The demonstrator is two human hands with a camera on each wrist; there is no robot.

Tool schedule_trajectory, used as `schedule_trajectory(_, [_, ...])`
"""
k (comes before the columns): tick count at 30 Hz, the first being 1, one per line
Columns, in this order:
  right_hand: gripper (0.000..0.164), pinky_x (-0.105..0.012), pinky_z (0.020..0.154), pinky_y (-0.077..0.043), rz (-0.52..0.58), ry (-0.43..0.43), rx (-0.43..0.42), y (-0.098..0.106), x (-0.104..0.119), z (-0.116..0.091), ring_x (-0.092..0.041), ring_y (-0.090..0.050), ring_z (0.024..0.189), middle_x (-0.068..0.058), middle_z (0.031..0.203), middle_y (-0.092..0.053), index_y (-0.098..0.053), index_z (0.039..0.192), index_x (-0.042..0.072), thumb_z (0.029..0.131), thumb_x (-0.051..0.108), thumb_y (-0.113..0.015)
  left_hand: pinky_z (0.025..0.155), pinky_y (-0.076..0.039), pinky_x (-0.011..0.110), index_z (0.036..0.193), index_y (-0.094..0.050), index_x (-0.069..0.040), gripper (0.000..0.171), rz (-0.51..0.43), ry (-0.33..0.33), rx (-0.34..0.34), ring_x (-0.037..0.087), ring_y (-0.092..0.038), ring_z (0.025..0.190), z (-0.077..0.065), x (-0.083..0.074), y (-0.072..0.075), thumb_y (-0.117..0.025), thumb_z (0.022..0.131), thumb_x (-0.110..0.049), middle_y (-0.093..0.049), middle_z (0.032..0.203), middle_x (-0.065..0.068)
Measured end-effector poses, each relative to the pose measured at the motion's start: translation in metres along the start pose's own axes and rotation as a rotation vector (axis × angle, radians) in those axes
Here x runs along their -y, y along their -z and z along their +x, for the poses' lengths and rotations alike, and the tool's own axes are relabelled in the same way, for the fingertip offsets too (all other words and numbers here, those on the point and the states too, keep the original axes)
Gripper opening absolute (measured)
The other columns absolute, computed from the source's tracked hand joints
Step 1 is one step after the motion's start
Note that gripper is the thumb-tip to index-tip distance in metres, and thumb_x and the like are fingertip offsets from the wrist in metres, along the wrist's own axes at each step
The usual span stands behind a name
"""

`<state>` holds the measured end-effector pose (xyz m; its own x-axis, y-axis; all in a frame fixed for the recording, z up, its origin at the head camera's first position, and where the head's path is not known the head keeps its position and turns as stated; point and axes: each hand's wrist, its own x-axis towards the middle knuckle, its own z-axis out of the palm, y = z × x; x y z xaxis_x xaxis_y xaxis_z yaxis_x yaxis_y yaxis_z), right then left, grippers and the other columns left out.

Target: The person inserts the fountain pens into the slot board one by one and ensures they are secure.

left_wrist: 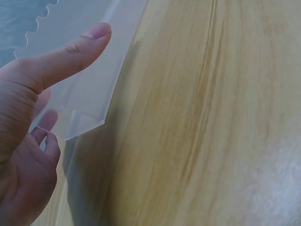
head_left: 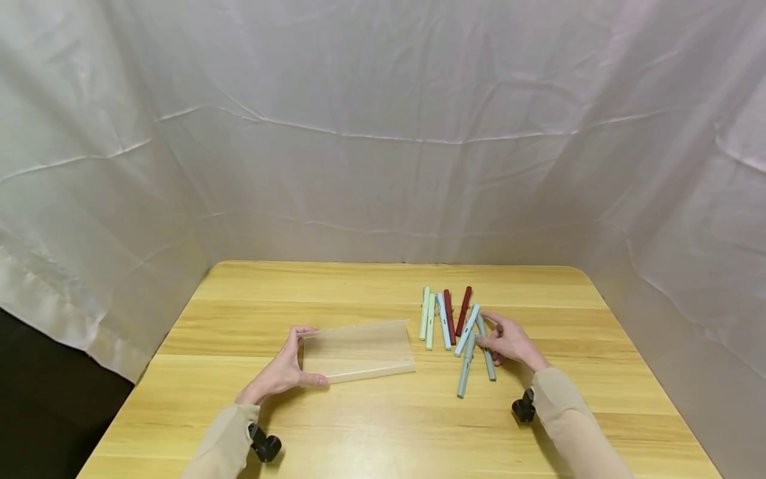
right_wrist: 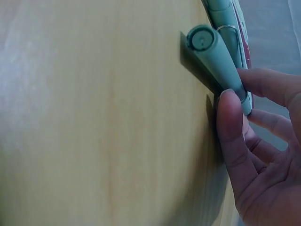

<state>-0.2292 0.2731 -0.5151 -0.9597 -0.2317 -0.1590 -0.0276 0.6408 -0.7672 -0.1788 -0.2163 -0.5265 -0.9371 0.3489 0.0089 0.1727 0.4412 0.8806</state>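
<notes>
My left hand [head_left: 284, 371] grips one end of a clear plastic holder [head_left: 362, 352], thumb on its front strip and fingers at the back edge. In the left wrist view, the holder's scalloped edge [left_wrist: 34, 27] shows at the upper left. At the right, my right hand [head_left: 507, 339] pinches a grey-green pen [head_left: 487, 362] between thumb and fingers. That pen's round end [right_wrist: 202, 40] points toward the right wrist camera. A second grey-green pen [head_left: 465, 374] lies just left of it, its clip visible in the right wrist view.
Several more pens lie in a loose group beyond my right hand: light green pens [head_left: 430, 322], light blue pens [head_left: 444, 322] and dark red pens [head_left: 463, 311]. The wooden table [head_left: 383, 432] is bordered by white fabric [head_left: 383, 166] at the back and sides.
</notes>
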Motion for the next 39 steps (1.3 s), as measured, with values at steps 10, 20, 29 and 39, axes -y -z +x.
schedule_trajectory(10, [0.066, -0.03, 0.048, -0.058, 0.015, -0.036, -0.045, -0.002, 0.001, -0.002, -0.014, -0.06, 0.052, -0.011, 0.08, -0.063, -0.037, 0.146, -0.006, 0.09, 0.007, -0.07, 0.122, -0.014, 0.069, 0.143, -0.024, -0.001, 0.106, -0.008, -0.023, -0.005, 0.053, -0.023, 0.148, 0.001, -0.003, 0.0, -0.094, 0.065, -0.019, -0.032, 0.153, 0.026])
schedule_trajectory(20, [0.064, -0.03, 0.05, -0.059, 0.023, -0.067, -0.077, 0.0, 0.002, -0.006, -0.015, -0.061, 0.054, -0.011, 0.085, -0.063, -0.039, 0.141, -0.005, 0.086, 0.007, -0.07, 0.125, -0.009, 0.065, 0.142, -0.02, 0.0, 0.112, -0.032, -0.059, -0.083, 0.049, -0.022, 0.149, 0.002, -0.002, -0.013, -0.096, 0.062, -0.018, -0.028, 0.151, 0.025])
schedule_trajectory(29, [0.066, -0.034, 0.058, -0.064, 0.153, -0.02, -0.081, 0.004, 0.007, -0.015, -0.018, -0.064, 0.062, -0.015, 0.088, -0.065, -0.038, 0.143, -0.004, 0.086, 0.003, -0.07, 0.125, -0.01, 0.065, 0.14, -0.024, -0.001, 0.109, -0.017, -0.022, -0.09, 0.05, -0.019, 0.15, 0.002, -0.002, -0.013, -0.096, 0.061, -0.02, -0.029, 0.151, 0.024])
schedule_trajectory(39, [0.068, -0.036, 0.064, -0.065, 0.246, 0.108, -0.116, 0.005, 0.008, -0.022, -0.016, -0.068, 0.068, -0.025, 0.095, -0.064, -0.032, 0.15, -0.003, 0.091, 0.002, -0.067, 0.124, -0.013, 0.065, 0.14, -0.025, -0.002, 0.107, 0.006, -0.023, -0.057, 0.053, -0.019, 0.15, 0.003, -0.001, -0.009, -0.096, 0.062, -0.022, -0.032, 0.153, 0.025])
